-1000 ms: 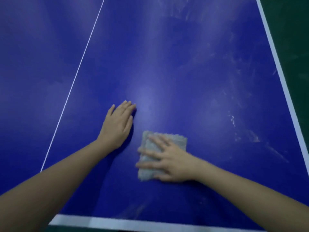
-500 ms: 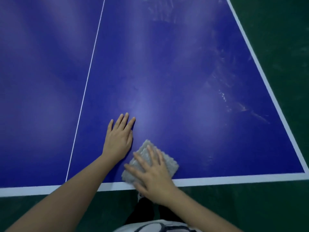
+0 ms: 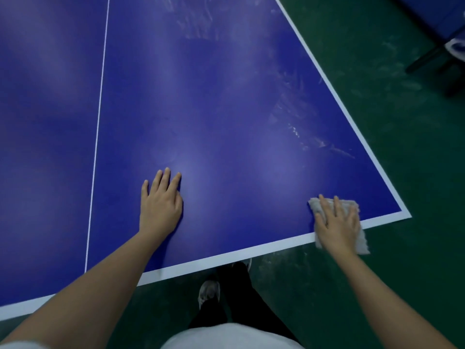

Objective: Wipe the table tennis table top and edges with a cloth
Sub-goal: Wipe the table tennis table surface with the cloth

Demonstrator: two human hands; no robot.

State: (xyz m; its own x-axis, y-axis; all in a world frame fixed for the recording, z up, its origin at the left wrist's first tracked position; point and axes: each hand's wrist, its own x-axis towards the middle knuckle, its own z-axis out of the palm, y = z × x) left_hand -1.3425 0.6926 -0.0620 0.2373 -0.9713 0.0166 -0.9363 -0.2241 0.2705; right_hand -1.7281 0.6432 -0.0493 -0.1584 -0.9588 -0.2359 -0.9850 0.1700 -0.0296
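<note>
cloth [image 3: 351, 205] shifts from beside left hand [image 3: 161, 207] to lower-right table [image 3: 226, 96] corner, overhanging near edge [image 3: 226, 258]; right hand [image 3: 337, 222] presses it, fingers spread; left fingers flat. edge wiping likely.

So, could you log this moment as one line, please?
right hand: flat on cloth, near right corner, cloth overhangs edge | left hand: flat on table | smears: right side

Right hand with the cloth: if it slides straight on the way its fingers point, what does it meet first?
Only bare table top, then likely the whitish streaks; nothing solid in that line.
</note>
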